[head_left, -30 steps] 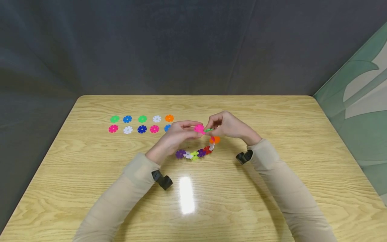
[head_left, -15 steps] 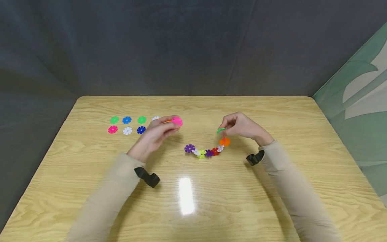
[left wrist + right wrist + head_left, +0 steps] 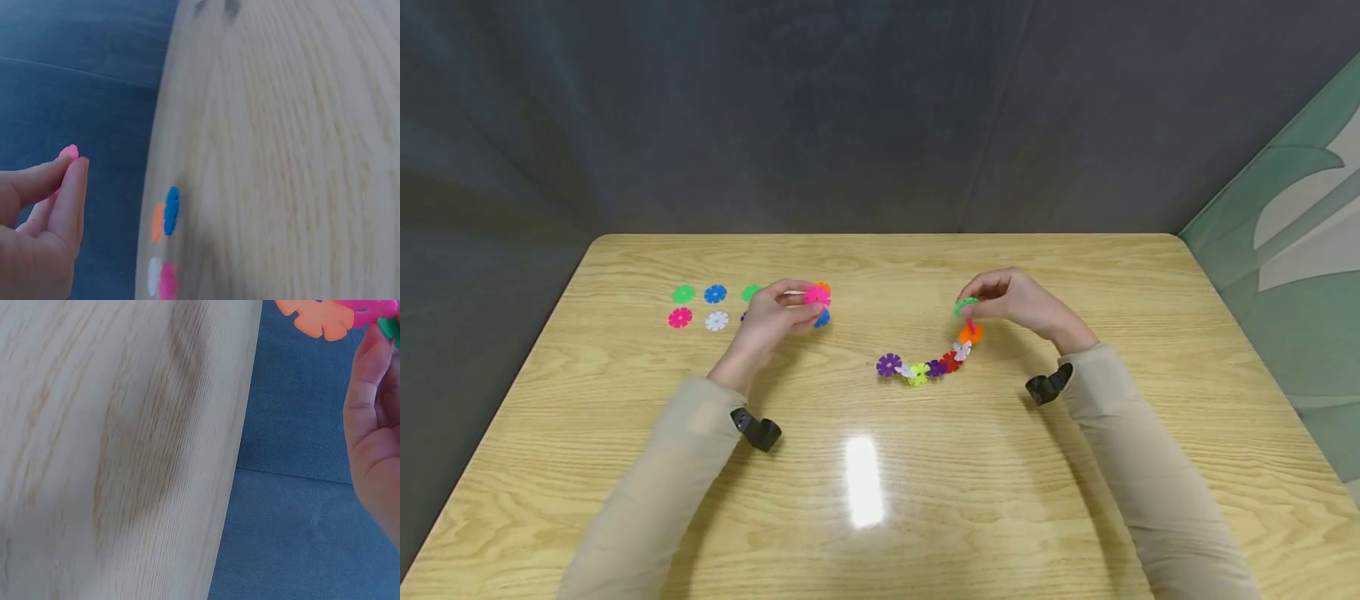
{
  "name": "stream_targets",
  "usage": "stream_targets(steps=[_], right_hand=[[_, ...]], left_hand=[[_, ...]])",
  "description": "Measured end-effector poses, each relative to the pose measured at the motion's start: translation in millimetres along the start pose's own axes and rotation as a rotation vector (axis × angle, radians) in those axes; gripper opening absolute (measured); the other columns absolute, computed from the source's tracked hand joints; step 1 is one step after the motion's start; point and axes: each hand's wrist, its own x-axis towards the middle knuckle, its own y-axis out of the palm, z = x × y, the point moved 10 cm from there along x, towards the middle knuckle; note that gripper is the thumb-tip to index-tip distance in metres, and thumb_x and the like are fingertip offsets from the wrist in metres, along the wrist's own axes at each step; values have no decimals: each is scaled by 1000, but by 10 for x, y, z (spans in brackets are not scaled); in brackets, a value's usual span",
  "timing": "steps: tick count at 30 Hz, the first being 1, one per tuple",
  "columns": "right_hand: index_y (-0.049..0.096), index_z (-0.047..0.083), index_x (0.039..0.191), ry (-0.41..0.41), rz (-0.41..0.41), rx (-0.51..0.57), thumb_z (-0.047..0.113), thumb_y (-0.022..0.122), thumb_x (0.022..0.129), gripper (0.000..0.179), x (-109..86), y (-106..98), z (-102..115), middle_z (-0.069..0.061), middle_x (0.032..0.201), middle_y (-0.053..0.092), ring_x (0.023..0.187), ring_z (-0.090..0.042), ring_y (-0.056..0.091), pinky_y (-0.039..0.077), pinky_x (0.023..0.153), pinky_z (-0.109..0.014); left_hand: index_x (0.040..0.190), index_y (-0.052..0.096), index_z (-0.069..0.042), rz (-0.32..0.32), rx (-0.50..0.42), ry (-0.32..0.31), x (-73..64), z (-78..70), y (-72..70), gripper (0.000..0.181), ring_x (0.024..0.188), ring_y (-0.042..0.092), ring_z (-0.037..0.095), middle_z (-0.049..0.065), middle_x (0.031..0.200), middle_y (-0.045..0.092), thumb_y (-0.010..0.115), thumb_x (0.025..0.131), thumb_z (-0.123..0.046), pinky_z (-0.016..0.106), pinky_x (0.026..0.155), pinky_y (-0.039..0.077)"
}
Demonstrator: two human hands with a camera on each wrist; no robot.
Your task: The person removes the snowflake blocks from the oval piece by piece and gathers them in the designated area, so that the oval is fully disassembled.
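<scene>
My left hand [image 3: 767,323] pinches a pink notched plastic disc [image 3: 817,296] between thumb and fingers, held above the table near the laid-out discs. In the left wrist view only the edge of this pink disc [image 3: 70,152] shows past the fingertips. On the right, my right hand [image 3: 1022,307] pinches a green notched disc [image 3: 966,307], the upper end of a linked chain. Down from it run a pink disc [image 3: 369,309], an orange disc [image 3: 972,334], then white, red, dark purple, yellow and white discs, curving left to a purple disc [image 3: 889,365].
Two rows of loose discs lie at the back left, among them a green disc [image 3: 683,293], a pink disc [image 3: 680,317], a white disc [image 3: 717,321] and a blue disc [image 3: 822,318]. My left hand hides some. A dark curtain [image 3: 880,117] stands behind the wooden table [image 3: 1075,500].
My hands have come apart. The left moved left with the pink disc, over the laid-out discs; the right moved right, drawing the chain along.
</scene>
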Motion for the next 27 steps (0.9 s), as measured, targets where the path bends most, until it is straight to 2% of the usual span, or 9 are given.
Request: stream_targets(steps=[5,10,13,16,20,23,27], right_hand=[[67,3,110,14,-25,9,17,68,89,25,4,-34,-16,13,91,69,85,-9,63,50,87,-21],[59,-5,123,2,-46,8,12,64,91,37,4,-63,-16,17,98,68,87,-4,64,53,88,-22],[60,-5,119,-10,-57,31,9,64,90,33,8,-75,-13,16,93,68,84,-3,65,55,87,-24],[65,2,108,-15,-62,65,9,66,89,20,16,-76,-9,13,87,68,80,-3,65,56,85,-25],[67,12,97,-13,-65,81,12,67,89,9,25,-74,-7,12,84,69,79,-5,65,53,86,-22],[69,14,97,-7,-65,80,15,68,89,8,34,-68,-8,13,85,70,80,-7,65,51,87,-20],[70,13,101,3,-80,68,18,67,90,13,41,-66,-6,14,88,70,81,-8,64,51,88,-23]], left_hand=[[133,51,2,-32,34,19,123,9,55,42,89,61,7,12,115,59,56,91,4,31,95,54],[133,51,2,-59,100,6,253,45,118,43,103,61,23,23,126,55,55,91,6,35,97,53],[131,51,4,-70,129,12,319,59,154,43,107,62,33,26,125,56,57,89,7,36,96,54],[128,54,5,-81,178,38,371,41,188,40,109,62,37,28,123,59,60,88,6,35,91,57],[125,57,4,-89,286,84,433,-1,235,37,109,63,36,26,122,62,62,89,3,29,82,58],[123,60,2,-95,348,96,476,-2,254,34,109,63,33,24,120,63,62,89,1,26,78,57],[120,64,-1,-97,398,97,530,27,273,32,108,62,31,22,116,65,63,89,0,28,77,55]])
